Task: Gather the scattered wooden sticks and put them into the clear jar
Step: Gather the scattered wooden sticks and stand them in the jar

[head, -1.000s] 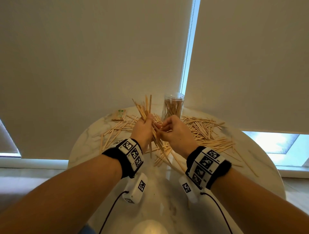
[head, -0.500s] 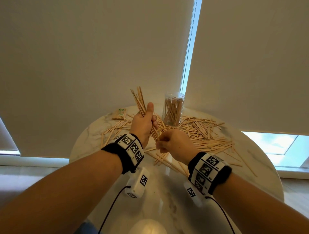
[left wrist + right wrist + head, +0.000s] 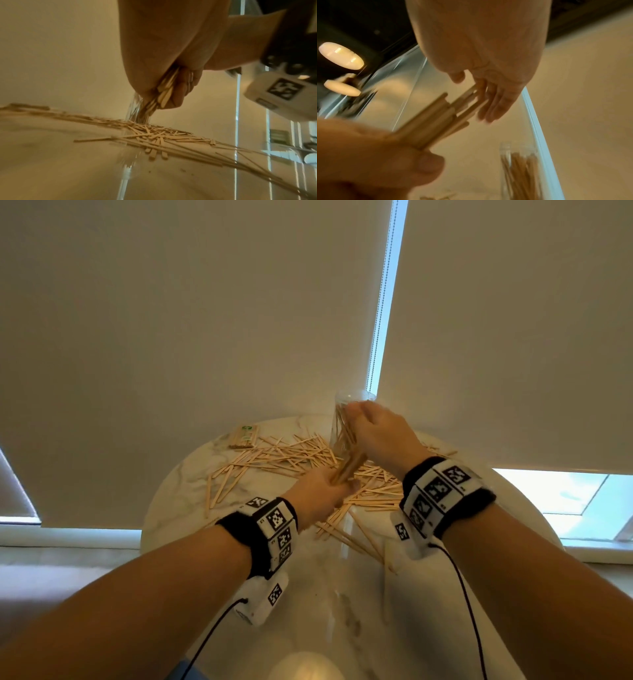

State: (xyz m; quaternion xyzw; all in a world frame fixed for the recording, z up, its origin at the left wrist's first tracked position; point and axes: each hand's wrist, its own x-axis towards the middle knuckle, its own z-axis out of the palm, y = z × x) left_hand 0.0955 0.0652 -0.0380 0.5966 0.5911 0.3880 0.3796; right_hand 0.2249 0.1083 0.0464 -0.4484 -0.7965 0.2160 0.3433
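Many thin wooden sticks point(image 3: 284, 457) lie scattered over the round marble table point(image 3: 185, 477). The clear jar point(image 3: 342, 412), partly full of sticks, stands at the table's far edge; it shows too in the right wrist view point(image 3: 518, 170). My left hand point(image 3: 320, 491) grips a bundle of sticks point(image 3: 349, 465) that slants up towards the jar. Its lower ends poke out below the fist point(image 3: 163, 93). My right hand point(image 3: 375, 429) hovers beside the jar's rim, with straight fingers point(image 3: 489, 102) touching the bundle's upper ends point(image 3: 436, 121).
A small packet of sticks point(image 3: 244, 436) lies at the table's far left. More loose sticks point(image 3: 154, 136) spread right of the hands. A white rounded object point(image 3: 305, 667) sits at the near edge. Roller blinds hang right behind the table.
My left hand has dropped and swung right, tilting its bundle towards the jar. The right hand has risen from the table to the jar's rim and opened against the bundle's top.
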